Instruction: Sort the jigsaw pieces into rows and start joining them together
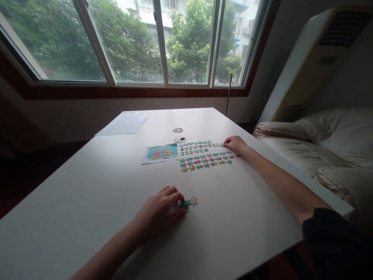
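My left hand (164,206) rests on the near part of the white table, fingers curled, with thumb and fingertips closed at a few teal puzzle pieces (185,204). Touching these on the right is a pale puzzle piece (193,201), seemingly face down. Farther off, my right hand (236,144) reaches to the right end of an upper row of puzzle pieces (214,145). Its fingertips pinch down at a small puzzle piece (223,145), mostly covered by them. Lower rows of teal, pink and yellow puzzle pieces (206,160) lie spread out below.
Left of the rows lies a cartoon picture sheet (160,153). Two round cable holes (180,139) pierce the white table (87,202) beyond. White paper (122,124) lies at the far left. A pale leather sofa (291,144) borders the right side, with a thin stick (229,95) behind.
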`<state>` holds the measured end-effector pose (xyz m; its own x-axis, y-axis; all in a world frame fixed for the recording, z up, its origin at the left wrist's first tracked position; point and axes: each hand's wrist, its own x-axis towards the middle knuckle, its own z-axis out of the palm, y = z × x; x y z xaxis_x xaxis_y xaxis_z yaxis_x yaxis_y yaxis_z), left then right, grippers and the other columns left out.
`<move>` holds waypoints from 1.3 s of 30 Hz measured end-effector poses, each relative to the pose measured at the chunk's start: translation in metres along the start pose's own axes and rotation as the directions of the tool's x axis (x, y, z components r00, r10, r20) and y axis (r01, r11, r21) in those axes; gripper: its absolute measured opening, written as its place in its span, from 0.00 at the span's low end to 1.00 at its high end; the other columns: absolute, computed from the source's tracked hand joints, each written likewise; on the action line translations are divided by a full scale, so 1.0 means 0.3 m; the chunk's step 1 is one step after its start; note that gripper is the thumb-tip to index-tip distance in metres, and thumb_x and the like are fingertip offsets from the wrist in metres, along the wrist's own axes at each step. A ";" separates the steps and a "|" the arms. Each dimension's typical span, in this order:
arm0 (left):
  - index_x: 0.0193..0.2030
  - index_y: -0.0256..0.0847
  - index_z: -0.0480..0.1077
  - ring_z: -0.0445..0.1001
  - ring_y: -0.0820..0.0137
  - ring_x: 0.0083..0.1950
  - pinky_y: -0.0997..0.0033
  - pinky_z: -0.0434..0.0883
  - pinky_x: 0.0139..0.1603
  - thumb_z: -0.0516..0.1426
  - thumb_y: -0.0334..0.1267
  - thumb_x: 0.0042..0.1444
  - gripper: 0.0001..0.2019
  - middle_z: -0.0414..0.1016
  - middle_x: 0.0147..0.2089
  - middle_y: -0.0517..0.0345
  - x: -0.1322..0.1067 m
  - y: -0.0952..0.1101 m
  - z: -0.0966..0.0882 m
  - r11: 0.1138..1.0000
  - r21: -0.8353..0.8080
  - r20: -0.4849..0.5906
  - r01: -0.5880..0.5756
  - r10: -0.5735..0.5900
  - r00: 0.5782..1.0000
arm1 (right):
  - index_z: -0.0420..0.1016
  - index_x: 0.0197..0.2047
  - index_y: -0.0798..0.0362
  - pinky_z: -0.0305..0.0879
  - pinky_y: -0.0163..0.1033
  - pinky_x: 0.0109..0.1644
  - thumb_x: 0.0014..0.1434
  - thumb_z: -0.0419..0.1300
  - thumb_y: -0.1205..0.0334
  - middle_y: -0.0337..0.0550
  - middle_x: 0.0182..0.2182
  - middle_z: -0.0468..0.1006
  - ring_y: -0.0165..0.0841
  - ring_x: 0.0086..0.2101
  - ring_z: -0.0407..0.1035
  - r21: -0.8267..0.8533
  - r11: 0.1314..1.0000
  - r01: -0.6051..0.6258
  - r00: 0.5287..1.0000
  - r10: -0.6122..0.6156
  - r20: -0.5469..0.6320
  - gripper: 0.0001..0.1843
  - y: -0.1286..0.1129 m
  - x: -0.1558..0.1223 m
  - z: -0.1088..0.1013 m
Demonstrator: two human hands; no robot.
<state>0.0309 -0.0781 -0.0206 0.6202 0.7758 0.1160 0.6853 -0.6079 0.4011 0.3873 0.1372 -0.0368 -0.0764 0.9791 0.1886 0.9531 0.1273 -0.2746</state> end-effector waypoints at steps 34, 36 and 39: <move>0.32 0.37 0.66 0.65 0.73 0.29 0.77 0.63 0.28 0.55 0.45 0.52 0.11 0.66 0.28 0.60 0.026 0.019 0.024 0.712 -0.669 -0.026 0.212 -0.307 0.951 | 0.74 0.32 0.52 0.60 0.32 0.35 0.54 0.55 0.65 0.38 0.28 0.76 0.25 0.26 0.66 0.239 0.738 0.631 0.775 -0.604 -0.185 0.06 -0.442 -0.469 0.001; 0.32 0.37 0.67 0.66 0.72 0.30 0.76 0.64 0.29 0.56 0.45 0.51 0.12 0.68 0.28 0.59 0.028 0.012 0.029 0.666 -0.715 -0.032 0.211 -0.333 0.942 | 0.73 0.33 0.51 0.59 0.32 0.35 0.55 0.55 0.63 0.37 0.28 0.76 0.24 0.26 0.66 0.273 0.691 0.670 0.742 -0.635 -0.213 0.06 -0.482 -0.536 0.006; 0.31 0.36 0.68 0.66 0.72 0.30 0.75 0.64 0.30 0.57 0.45 0.49 0.12 0.69 0.28 0.59 0.028 0.010 0.037 0.632 -0.745 -0.031 0.214 -0.353 0.935 | 0.73 0.35 0.51 0.59 0.33 0.35 0.55 0.56 0.59 0.37 0.29 0.76 0.24 0.26 0.66 0.317 0.663 0.678 0.734 -0.630 -0.253 0.07 -0.518 -0.587 0.002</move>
<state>0.0426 -0.0752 -0.0287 0.3261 0.9453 -0.0055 0.2816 -0.0917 0.9551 0.2525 -0.0549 -0.0278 -0.5825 0.5988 0.5496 0.4875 0.7985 -0.3533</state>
